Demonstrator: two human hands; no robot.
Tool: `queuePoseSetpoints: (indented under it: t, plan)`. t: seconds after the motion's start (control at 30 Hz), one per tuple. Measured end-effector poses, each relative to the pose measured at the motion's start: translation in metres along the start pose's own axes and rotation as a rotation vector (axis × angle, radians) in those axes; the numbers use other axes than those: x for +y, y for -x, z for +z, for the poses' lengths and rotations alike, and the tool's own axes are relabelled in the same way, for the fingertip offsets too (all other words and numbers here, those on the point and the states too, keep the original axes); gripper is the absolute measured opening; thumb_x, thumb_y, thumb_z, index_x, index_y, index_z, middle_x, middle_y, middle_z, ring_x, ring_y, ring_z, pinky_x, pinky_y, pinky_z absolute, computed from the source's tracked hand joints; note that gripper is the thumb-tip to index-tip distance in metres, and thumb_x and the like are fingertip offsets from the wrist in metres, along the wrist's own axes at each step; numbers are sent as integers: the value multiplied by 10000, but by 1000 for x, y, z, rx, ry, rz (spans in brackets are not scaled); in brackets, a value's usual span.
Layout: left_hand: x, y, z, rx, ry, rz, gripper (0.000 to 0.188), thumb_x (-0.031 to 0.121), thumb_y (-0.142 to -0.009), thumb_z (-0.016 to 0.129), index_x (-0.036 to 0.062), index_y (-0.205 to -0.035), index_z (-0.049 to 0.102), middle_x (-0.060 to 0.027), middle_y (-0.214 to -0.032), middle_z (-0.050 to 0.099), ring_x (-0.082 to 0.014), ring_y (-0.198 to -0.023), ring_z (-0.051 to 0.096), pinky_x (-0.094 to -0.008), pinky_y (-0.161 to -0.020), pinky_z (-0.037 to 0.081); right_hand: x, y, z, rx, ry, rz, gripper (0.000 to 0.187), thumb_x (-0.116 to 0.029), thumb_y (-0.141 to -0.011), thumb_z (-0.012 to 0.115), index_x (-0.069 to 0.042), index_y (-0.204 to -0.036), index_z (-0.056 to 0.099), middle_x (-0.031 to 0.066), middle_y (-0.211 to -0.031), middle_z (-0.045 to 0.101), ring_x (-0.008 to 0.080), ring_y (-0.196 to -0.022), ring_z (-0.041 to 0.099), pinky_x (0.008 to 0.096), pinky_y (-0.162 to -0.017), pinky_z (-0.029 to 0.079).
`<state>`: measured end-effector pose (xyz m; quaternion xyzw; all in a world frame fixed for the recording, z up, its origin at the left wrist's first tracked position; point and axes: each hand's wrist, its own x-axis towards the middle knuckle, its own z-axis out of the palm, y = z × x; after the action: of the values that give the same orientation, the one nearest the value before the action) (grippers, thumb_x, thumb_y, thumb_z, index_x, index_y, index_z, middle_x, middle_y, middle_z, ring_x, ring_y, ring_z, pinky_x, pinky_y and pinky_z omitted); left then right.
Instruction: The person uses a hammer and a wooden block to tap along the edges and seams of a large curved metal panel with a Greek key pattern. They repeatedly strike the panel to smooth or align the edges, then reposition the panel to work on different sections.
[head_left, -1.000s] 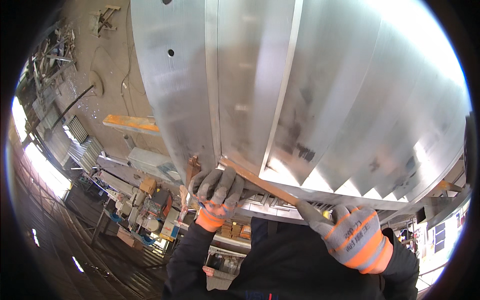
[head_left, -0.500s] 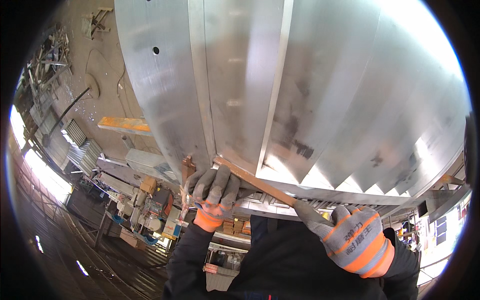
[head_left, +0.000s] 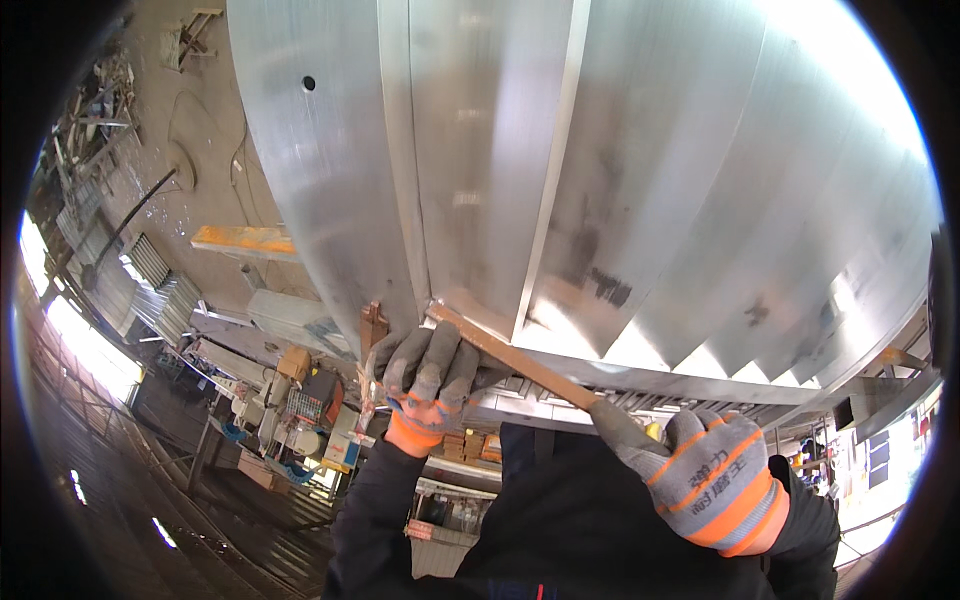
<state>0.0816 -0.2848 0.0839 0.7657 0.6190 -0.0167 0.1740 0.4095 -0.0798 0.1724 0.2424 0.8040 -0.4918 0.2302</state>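
A large silver metal panel (head_left: 480,200) with long folds fills the upper view. My right hand (head_left: 705,480), in a grey and orange work glove, is closed round the handle end of a flat brown file (head_left: 520,365). A bit of yellow shows between thumb and fingers. The thumb stretches along the file, whose far end rests near the foot of a fold. My left hand (head_left: 425,380), gloved alike, has its fingers bent over the panel's near edge, close beside the file's far end. Its thumb is partly hidden. A brown metal bracket (head_left: 373,322) stands just left of these fingers.
An orange-topped beam (head_left: 243,240) lies left of the panel. A bench with tools and a cardboard box (head_left: 294,363) stands at lower left. A round-based stand (head_left: 180,165) is on the floor further off. Metal framework (head_left: 895,402) adjoins the panel at right.
The panel sits slightly higher in view. My right hand and the file have shifted very slightly rightward against it. My left hand stays at the edge.
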Motion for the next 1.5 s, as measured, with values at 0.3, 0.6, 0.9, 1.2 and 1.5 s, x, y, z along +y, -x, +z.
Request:
queuePoseSetpoints:
  t: [0.3, 0.6, 0.9, 1.2, 1.5]
  plan:
    - [-1, 2, 4, -20, -58, -7, 476, 466, -796, 835, 234, -1211, 816, -32, -1324, 708, -331, -1246, 671, -601, -1073, 506, 0, 5, 0, -70, 31, -10, 802, -191, -911, 670, -265, -1704, 570, 89, -800, 541, 257, -674, 596, 436, -584, 457]
    - [-2, 1, 3, 58, -47, 20, 532, 523, -875, 837, 172, -1275, 818, -83, -1464, 687, -383, -1275, 653, -610, -1034, 499, 1, 4, 3, -14, 52, -43, 830, -175, -858, 714, -245, -1676, 595, 69, -813, 533, 260, -651, 562, 440, -567, 424]
    - [-3, 4, 5, 16, -36, 5, 556, 605, -854, 804, 234, -1268, 816, -65, -1453, 691, -365, -1277, 665, -625, -1033, 498, 0, 5, 5, -4, 7, -25, 823, -177, -846, 730, -261, -1657, 618, 71, -819, 537, 257, -673, 572, 425, -564, 427]
    - [-3, 4, 8, -59, -112, 7, 515, 533, -873, 822, 213, -1277, 820, -74, -1451, 704, -367, -1259, 656, -612, -1048, 496, -3, 7, -3, -124, -19, -2, 782, -224, -921, 649, -270, -1698, 582, 97, -839, 568, 265, -729, 621, 432, -596, 474]
    - [-2, 3, 6, 77, -37, 17, 575, 539, -843, 851, 186, -1296, 830, -95, -1558, 659, -375, -1305, 638, -615, -1042, 490, -3, 6, -1, -118, 38, -8, 781, -212, -922, 651, -293, -1696, 586, 101, -838, 583, 265, -715, 630, 424, -607, 487]
